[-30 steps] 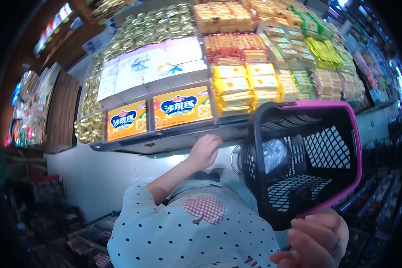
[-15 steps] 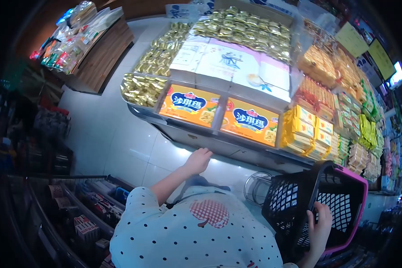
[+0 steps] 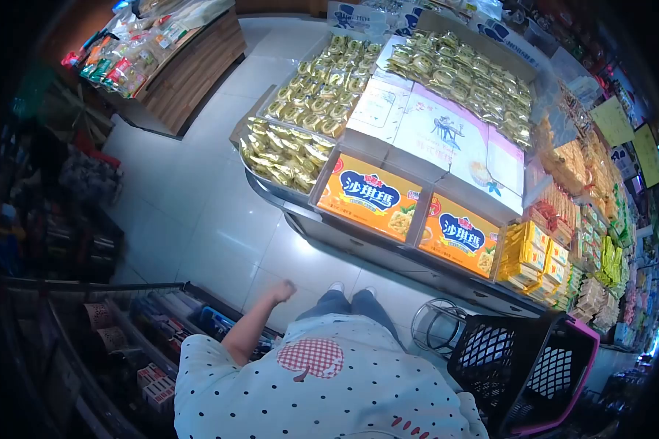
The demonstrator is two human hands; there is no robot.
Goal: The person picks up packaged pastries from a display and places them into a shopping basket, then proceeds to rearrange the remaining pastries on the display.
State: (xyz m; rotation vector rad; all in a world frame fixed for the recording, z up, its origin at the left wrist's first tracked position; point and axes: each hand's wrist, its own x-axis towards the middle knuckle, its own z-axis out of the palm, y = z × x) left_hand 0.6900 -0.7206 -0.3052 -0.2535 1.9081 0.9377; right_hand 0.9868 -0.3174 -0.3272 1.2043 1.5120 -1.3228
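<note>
Pale polka-dot shirt (image 3: 344, 399) with red checked apple patch (image 3: 311, 358), blue jeans (image 3: 348, 304), white shoes (image 3: 336, 287).

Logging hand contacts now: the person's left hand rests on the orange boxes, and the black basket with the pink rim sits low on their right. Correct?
Not quite. The head view shows the left hand touching nothing, out over the floor tiles and apart from the orange boxes. The black basket with the pink rim is low on their right, as stated.
</note>
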